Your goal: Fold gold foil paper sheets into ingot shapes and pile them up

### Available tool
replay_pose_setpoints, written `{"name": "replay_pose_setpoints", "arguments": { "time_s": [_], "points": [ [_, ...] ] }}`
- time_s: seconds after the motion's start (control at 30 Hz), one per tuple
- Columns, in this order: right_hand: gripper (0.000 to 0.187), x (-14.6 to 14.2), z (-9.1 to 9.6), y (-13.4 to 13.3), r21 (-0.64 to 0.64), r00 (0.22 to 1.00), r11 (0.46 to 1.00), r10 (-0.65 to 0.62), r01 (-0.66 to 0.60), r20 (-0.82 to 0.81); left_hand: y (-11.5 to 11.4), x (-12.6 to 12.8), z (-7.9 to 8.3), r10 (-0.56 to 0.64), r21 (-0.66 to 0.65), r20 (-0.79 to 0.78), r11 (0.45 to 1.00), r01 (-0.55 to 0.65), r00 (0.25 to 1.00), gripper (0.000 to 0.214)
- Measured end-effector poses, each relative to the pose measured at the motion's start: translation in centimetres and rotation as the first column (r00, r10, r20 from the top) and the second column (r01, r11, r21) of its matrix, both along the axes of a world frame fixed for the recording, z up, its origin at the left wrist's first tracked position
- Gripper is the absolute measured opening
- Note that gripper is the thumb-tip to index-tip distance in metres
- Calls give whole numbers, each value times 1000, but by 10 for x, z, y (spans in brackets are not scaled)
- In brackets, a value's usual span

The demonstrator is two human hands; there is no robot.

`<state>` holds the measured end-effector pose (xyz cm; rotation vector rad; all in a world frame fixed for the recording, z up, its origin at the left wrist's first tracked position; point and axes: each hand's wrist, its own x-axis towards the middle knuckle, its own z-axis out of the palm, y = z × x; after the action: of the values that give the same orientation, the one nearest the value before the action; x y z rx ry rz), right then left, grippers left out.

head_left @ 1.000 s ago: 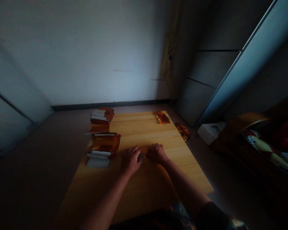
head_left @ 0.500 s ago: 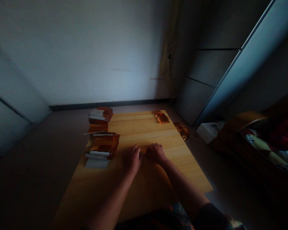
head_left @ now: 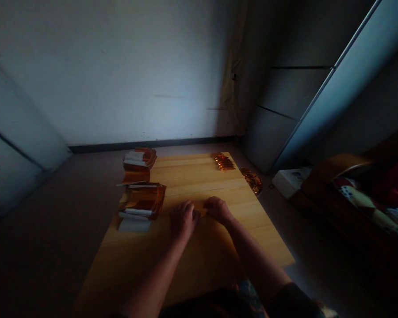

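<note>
In the middle of the table, a small piece of orange-gold foil paper [head_left: 202, 209] lies between my two hands. My left hand [head_left: 183, 217] is closed with its thumb on the left end of the paper. My right hand [head_left: 219, 209] has its fingers pinched together at the right end. Much of the piece is hidden by the fingers, and the dim light blurs its folds. To the left of my hands are stacks of shiny orange foil sheets [head_left: 142, 198] with pale backs.
Folded foil pieces [head_left: 224, 162] stand in a row at the wooden table's [head_left: 185, 172] far right corner. Beyond its right edge is a container of foil pieces [head_left: 252, 181]. A white box [head_left: 287, 182] sits on the floor beside a wooden chair [head_left: 345, 161].
My right hand has shifted slightly right, away from the left, showing more of the foil paper between them. The left hand stays nearly in place.
</note>
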<state>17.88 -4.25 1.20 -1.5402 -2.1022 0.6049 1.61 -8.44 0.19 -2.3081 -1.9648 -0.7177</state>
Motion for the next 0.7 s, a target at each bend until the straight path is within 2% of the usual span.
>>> {"name": "replay_pose_setpoints", "arguments": {
  "time_s": [0.23,0.4,0.47,0.57,0.7],
  "points": [
    [16,-5,3,-6,32,993,998,-61,58,102,1,-1,-2,3,-27,5,1000,-2,1000,22],
    [25,-2,4,-5,25,1000,999,-24,24,18,0,0,3,5,-46,1,999,-5,1000,21],
    [22,-3,7,-3,5,999,999,-40,39,20,-1,0,5,1,-51,2,999,-1,1000,21],
    [13,-9,11,-2,-45,992,994,-92,97,88,-1,0,5,3,-54,-8,999,-4,1000,23],
    [21,-17,14,-5,-42,969,987,-145,156,202,0,-1,1,26,-64,-41,998,-29,999,25]
  ]
}}
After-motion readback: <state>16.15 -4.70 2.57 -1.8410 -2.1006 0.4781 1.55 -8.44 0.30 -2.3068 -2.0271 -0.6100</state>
